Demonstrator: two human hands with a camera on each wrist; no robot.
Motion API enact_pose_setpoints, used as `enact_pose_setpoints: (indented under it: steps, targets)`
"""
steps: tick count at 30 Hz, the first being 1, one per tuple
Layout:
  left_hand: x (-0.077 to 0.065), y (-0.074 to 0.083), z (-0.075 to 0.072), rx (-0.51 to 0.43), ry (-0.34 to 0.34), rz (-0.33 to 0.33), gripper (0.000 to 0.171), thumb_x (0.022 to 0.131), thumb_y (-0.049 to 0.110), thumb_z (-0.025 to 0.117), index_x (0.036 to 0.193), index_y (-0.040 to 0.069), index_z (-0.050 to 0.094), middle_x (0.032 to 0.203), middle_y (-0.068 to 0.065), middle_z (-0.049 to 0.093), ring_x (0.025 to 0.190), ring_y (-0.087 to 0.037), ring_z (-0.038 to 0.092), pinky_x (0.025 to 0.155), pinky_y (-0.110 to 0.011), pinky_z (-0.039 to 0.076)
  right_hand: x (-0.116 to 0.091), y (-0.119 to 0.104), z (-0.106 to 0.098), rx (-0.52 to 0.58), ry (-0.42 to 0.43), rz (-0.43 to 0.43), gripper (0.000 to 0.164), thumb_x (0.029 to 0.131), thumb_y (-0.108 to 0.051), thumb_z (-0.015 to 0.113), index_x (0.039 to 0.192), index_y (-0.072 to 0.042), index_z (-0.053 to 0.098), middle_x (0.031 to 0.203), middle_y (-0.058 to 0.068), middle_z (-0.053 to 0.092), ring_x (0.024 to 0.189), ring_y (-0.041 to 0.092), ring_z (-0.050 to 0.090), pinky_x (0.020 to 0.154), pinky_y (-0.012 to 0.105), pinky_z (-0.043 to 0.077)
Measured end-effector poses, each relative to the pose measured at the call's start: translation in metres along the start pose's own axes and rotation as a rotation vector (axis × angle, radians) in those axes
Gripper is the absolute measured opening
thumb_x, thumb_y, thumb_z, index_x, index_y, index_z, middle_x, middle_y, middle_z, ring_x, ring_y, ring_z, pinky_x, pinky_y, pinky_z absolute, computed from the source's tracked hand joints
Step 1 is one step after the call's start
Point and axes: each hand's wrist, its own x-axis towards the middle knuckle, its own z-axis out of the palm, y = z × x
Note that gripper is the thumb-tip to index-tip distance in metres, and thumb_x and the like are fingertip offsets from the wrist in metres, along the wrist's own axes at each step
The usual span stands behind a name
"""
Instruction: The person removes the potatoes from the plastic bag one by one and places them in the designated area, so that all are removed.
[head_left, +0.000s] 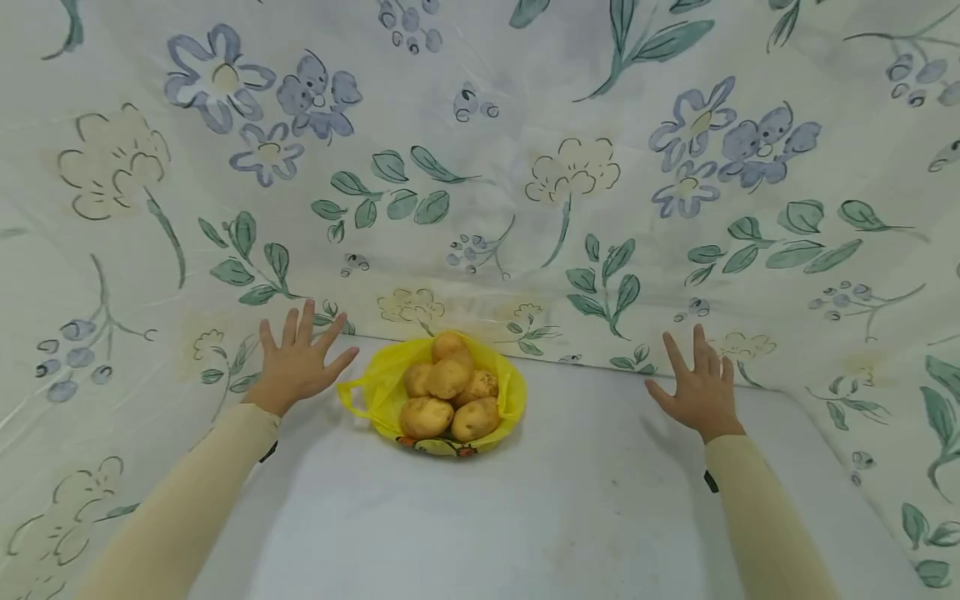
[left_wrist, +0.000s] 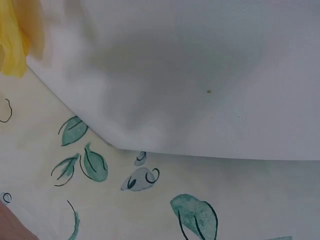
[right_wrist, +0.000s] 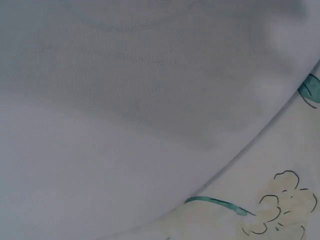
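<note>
Several potatoes lie heaped in an opened yellow plastic bag at the back of the white table. To the left of the bag is the left hand, its fingers spread and straight, holding nothing. One loop handle of the bag points toward that hand without touching it. Farther off to the right, the right hand also has its fingers spread, with nothing held. In the left wrist view a bit of the yellow bag shows at the upper left corner. The right wrist view has no hand in it.
The white tabletop stretches in front of the bag. Behind it and at both sides hangs a floral cloth with blue flowers and green leaves. A few small specks mark the table right of the bag.
</note>
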Motion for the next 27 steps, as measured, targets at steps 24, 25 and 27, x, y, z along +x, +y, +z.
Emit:
enact_pose_setpoints:
  steps: [24, 25, 27]
  targets:
    - [-0.004, 0.030, 0.000, 0.013, -0.034, 0.069, 0.080, 0.096, 0.072, 0.024, 0.160, 0.025, 0.011, 0.163, -0.023, -0.015, 0.149, -0.051, -0.005, 0.109, -0.073, -0.020, 0.019, -0.055, 0.009, 0.021, -0.041, -0.096, 0.084, 0.091, -0.059, 0.054, 0.159, -0.023, 0.018, 0.165, 0.020, -0.004, 0.145, 0.047, 0.019, 0.115, 0.069, 0.012]
    - [-0.004, 0.032, 0.000, 0.010, -0.041, 0.077, 0.080, 0.097, 0.072, 0.025, 0.160, 0.025, 0.011, 0.164, -0.023, -0.015, 0.149, -0.051, -0.005, 0.109, -0.073, -0.019, 0.020, -0.058, 0.008, 0.023, -0.042, -0.100, 0.084, 0.092, -0.059, 0.053, 0.159, -0.023, 0.018, 0.165, 0.020, -0.005, 0.145, 0.046, 0.019, 0.116, 0.069, 0.011]
    - [-0.005, 0.038, 0.002, -0.001, -0.057, 0.096, 0.079, 0.097, 0.071, 0.026, 0.160, 0.025, 0.011, 0.164, -0.023, -0.014, 0.149, -0.050, -0.004, 0.109, -0.073, -0.018, 0.023, -0.065, 0.007, 0.021, -0.045, -0.104, 0.084, 0.092, -0.059, 0.053, 0.159, -0.024, 0.018, 0.166, 0.019, -0.005, 0.145, 0.045, 0.019, 0.116, 0.068, 0.011]
